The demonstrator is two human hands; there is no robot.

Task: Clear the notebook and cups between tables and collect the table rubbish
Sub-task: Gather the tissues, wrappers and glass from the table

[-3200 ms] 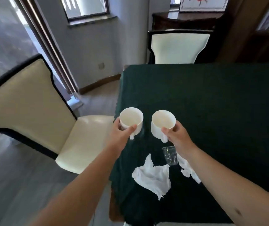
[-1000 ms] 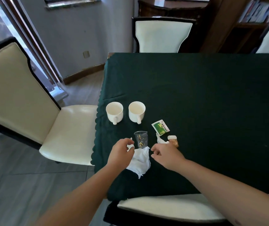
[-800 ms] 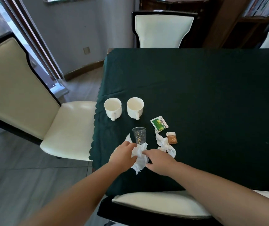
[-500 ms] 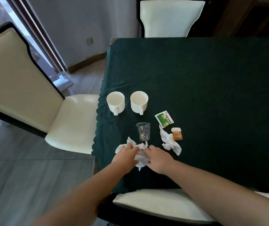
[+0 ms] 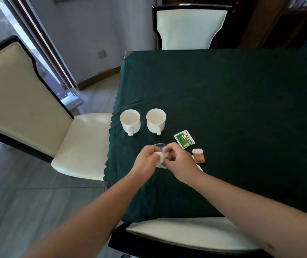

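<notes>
Hands: left hand and right hand, frame centre, both closed on crumpled white tissue.
Risk: knuckles toppling small clear plastic cup just behind.

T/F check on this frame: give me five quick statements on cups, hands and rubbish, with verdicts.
1. Two white mugs, the left mug and the right mug, stand upright on the green tablecloth. True.
2. Both mug handles point away from the person. False: they point toward the person.
3. The left hand and the right hand hold a crumpled white tissue. True.
4. The green sachet lies inside a mug. False: it lies on the cloth.
5. A brown packet lies beside the right hand. True.
</notes>
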